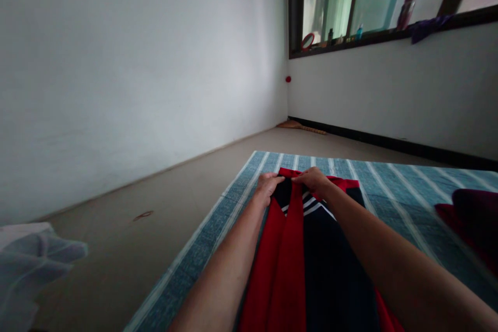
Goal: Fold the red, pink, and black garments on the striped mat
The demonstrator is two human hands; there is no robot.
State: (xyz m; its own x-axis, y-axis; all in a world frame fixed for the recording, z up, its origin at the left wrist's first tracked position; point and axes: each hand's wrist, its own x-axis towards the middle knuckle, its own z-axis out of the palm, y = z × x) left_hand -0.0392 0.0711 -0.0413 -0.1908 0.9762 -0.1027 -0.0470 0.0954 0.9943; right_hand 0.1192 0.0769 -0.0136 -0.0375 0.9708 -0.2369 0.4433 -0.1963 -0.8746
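Observation:
A red and navy jacket [330, 264] with white stripes lies spread on a blue striped mat [392, 192] in front of me. Both arms reach forward over it to its far edge. My left hand [269, 187] pinches the dark and red cloth at the far left corner. Close beside it, my right hand [313, 180] has its fingers closed on the red edge of the same garment. The right forearm covers part of the jacket's right side.
Dark red and purple folded cloth [474, 223] rests on the mat at the right. A pale translucent bag [35, 264] sits on the floor at left. A broom [301, 126] lies in the far corner. The window sill holds a pink bottle [407, 9] and a small mirror [307, 41].

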